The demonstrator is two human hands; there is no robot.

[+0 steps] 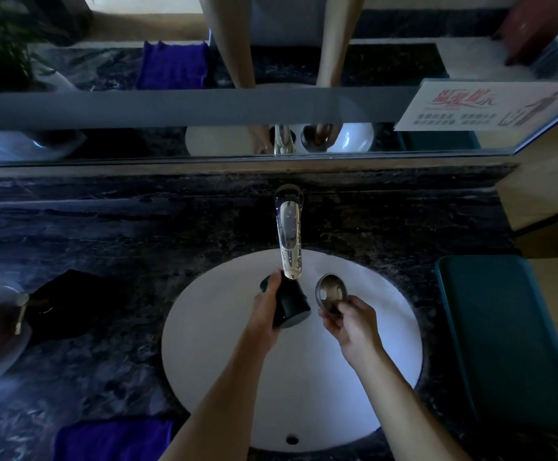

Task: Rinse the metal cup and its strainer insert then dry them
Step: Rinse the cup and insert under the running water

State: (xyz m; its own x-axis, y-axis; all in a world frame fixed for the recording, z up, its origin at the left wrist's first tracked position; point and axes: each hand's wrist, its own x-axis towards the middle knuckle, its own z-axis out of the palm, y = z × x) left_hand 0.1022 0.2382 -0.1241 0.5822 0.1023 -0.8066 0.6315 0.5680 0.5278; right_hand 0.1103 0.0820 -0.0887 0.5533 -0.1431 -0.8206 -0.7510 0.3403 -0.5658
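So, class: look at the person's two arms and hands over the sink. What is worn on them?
Nothing shows on either. The left hand and right hand are bare, with no gloves, rings or watch visible. Both forearms are uncovered up to the frame's edge; no sleeve shows.

Two bare forearms come up from the lower edge of the head view, with no sleeve, cuff, watch, bracelet or ring to be seen anywhere along them. The left hand (264,314) and the right hand (351,324) are bare too, without gloves. The nails look short and plain (the dim, bluish light makes finer detail hard to tell). In the mirror above the counter the same two forearms show again, also uncovered up to the top edge, and between them a pale garment on the torso, its cut unclear.
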